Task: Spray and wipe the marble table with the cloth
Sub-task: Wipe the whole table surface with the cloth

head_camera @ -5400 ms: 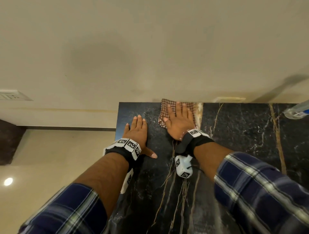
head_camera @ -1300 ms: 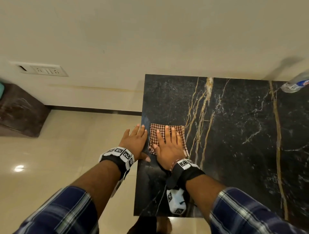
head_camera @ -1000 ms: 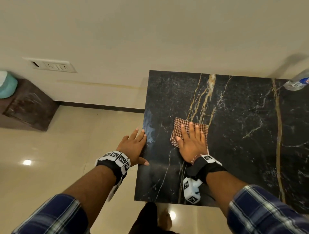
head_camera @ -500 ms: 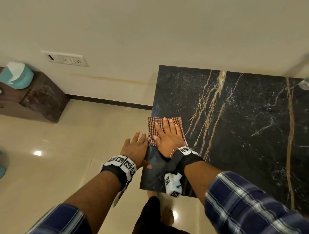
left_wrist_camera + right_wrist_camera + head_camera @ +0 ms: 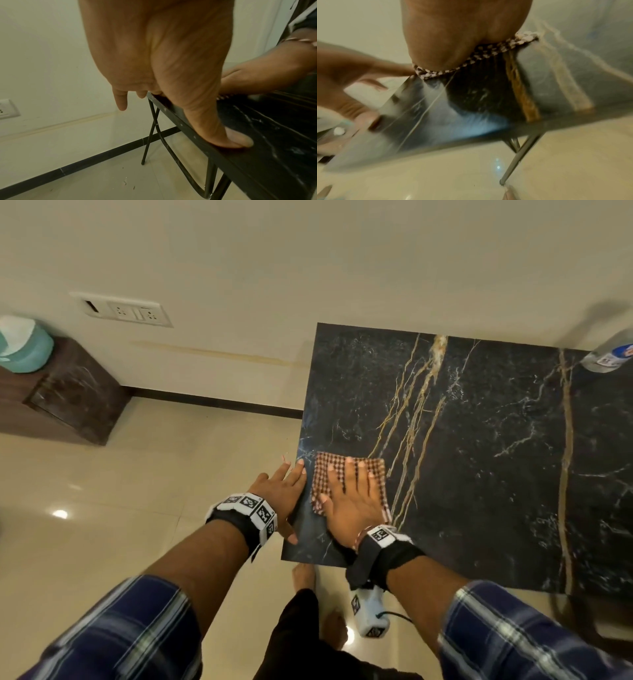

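My right hand (image 5: 352,501) lies flat, fingers straight and spread, pressing the checked cloth (image 5: 349,474) onto the black marble table (image 5: 479,474) near its front left corner. My left hand (image 5: 279,494) rests open on the table's left edge just beside the cloth, thumb on top, fingers relaxed. A clear spray bottle (image 5: 609,356) stands at the far right corner, well apart.

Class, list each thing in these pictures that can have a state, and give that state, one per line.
cloth: spread flat on the table near its left edge, under the right hand.
right hand: flat, pressing the cloth.
left hand: open, resting on the table's left edge.
marble table: standing on metal legs.
bottle: on the far right corner.
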